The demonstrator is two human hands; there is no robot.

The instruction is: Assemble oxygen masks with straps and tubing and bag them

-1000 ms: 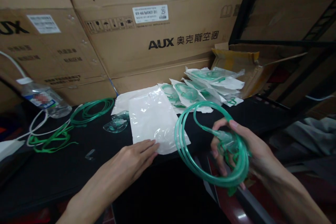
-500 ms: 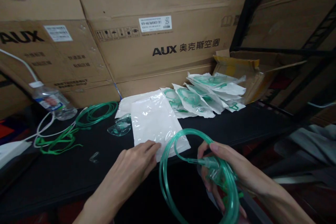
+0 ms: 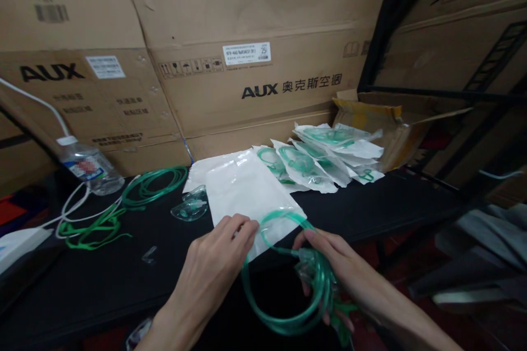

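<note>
My right hand (image 3: 329, 252) is closed around a coil of green oxygen tubing (image 3: 284, 324), with a clear green mask (image 3: 307, 269) and a green strap (image 3: 343, 321) bunched among the loops. My left hand (image 3: 218, 258) pinches the near edge of a white pouch with a clear film front (image 3: 247, 189). Its fingertips are close to the left side of the coil. The coil's upper loop overlaps the pouch's near right corner. Some right fingers are hidden behind the tubing.
Packed pouches with green tubing (image 3: 302, 162) lie at the back right before an opened carton (image 3: 397, 126). Left of the pouch are a loose mask (image 3: 191, 205), coiled tubing (image 3: 154, 186), green straps (image 3: 93, 230) and a plastic bottle (image 3: 93, 167). Large cartons (image 3: 255, 5) stand behind.
My right hand has brought the coil left and up, toward the pouch, so its top loop covers the corner. My left hand stays at the pouch's near edge. The view has tilted up slightly.
</note>
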